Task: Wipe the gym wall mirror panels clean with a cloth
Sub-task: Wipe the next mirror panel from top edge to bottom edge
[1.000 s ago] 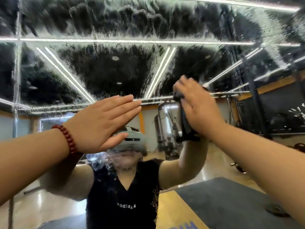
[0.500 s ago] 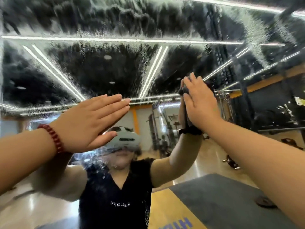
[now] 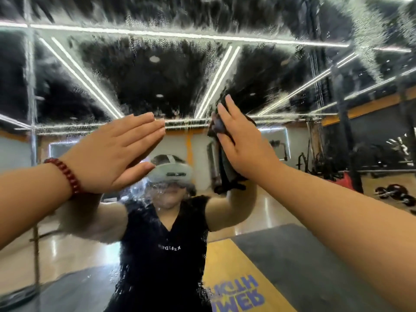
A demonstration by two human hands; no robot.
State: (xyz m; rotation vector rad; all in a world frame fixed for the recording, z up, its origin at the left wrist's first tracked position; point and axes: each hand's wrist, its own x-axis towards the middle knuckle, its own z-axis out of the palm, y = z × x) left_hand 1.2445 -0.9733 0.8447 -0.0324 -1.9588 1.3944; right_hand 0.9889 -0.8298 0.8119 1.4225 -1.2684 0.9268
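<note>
Nearest the camera, two bare forearms reach forward and up from the lower corners of the view. The right hand point(image 3: 244, 147) is flat, fingers straight and pointing up, pressing a dark cloth point(image 3: 226, 163) against the mirror point(image 3: 139, 82). The cloth lies between palm and glass, mostly hidden behind the hand; only its left edge and a bunched lower end below the heel of the palm show. Its long axis runs roughly vertical, in line with the fingers. The left hand point(image 3: 114, 154) is open too, fingers straight and together, pointing right and slightly up; whether the palm touches the glass cannot be told. A red bead bracelet point(image 3: 67, 176) circles that wrist. Beyond the hands, the mirror surface is streaked and speckled with wet smears, thickest across the upper half, blurring the reflected ceiling light strips point(image 3: 216, 79). Further in the reflection stand gym machines and weight plates point(image 3: 392, 192) at right.
</note>
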